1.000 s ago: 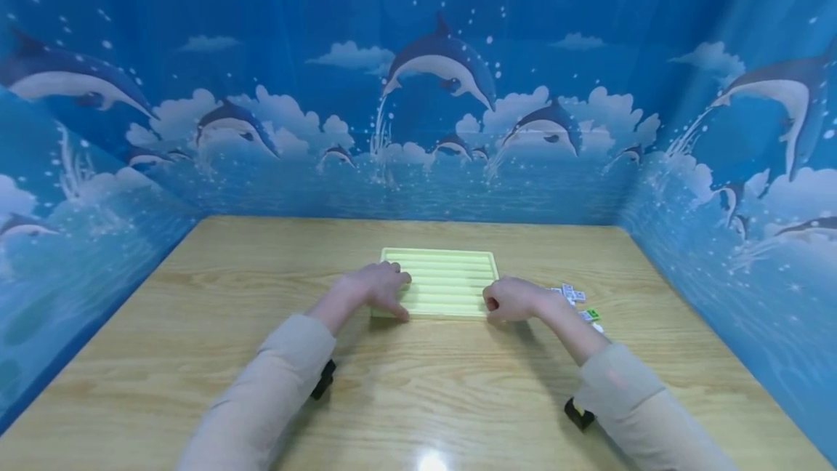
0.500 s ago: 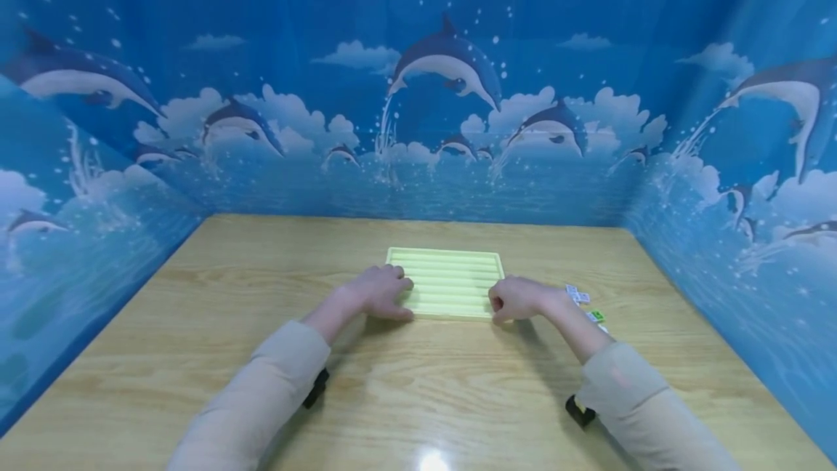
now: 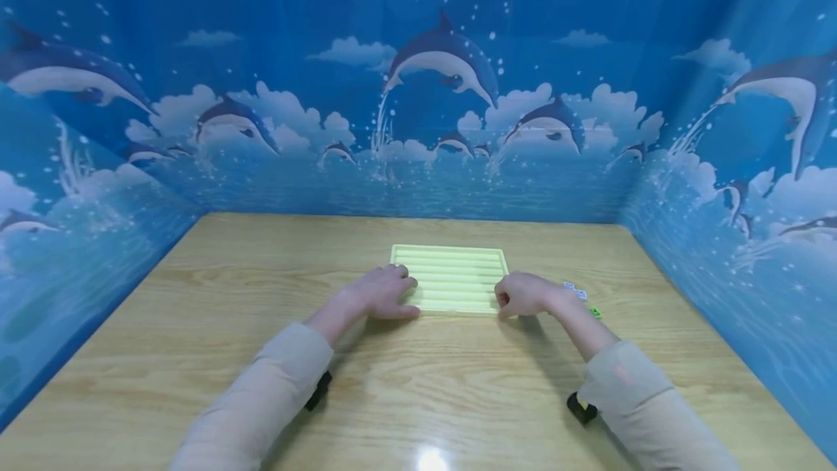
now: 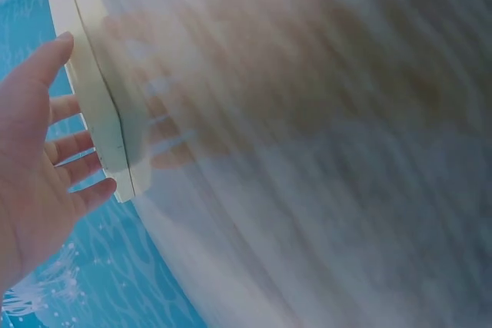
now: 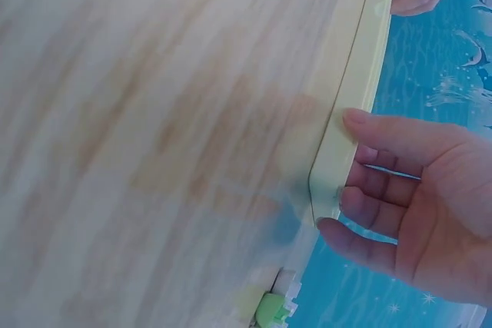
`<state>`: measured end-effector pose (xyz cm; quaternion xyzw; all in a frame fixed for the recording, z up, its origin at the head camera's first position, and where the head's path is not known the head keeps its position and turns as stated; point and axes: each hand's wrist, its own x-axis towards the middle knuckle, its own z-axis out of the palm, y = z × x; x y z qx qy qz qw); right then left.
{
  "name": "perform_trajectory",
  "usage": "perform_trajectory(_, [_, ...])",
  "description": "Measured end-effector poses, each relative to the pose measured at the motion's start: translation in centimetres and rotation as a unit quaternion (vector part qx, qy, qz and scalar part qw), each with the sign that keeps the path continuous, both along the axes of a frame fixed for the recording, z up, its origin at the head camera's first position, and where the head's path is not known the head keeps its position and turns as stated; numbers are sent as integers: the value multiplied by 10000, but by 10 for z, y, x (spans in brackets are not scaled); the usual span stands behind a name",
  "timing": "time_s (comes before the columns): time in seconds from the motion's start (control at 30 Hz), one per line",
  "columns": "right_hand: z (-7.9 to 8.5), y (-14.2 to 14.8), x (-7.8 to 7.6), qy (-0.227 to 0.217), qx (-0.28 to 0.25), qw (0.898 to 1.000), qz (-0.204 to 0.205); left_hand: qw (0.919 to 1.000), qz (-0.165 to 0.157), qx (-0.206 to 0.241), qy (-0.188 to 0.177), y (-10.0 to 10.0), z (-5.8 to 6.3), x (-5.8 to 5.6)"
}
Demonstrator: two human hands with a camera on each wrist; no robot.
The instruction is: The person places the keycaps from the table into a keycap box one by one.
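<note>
A pale yellow-green tray with raised parallel ridges lies flat on the wooden table, spanning the space between both hands. My left hand grips its left end, the thumb along the near edge and the fingers around the corner. At the opposite end, my right hand holds the near right corner with curled fingers. From the right wrist view, the thumb sits against the side of the tray and the other fingertips meet its end. In the left wrist view, spread fingers of the left hand reach around the tray's end.
Small white-and-blue tiles and a green one lie right of the tray, partly hidden behind the right forearm. A blue dolphin-print curtain borders the wooden table at the back and sides.
Both hands and the tray have shifted slightly to the right together. The right hand and forearm now cover more of the small tiles.
</note>
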<state>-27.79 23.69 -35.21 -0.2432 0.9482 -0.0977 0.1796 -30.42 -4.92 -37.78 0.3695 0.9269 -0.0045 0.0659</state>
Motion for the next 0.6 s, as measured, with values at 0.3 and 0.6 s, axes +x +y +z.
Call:
perform_trajectory(0.3, [2, 1, -3, 157, 41, 9999, -38, 9995, 251, 105, 141, 9, -6, 4])
perform_trajectory(0.6, [2, -1, -4, 64, -1, 9999, -89, 9974, 599, -68, 384, 19, -8, 7])
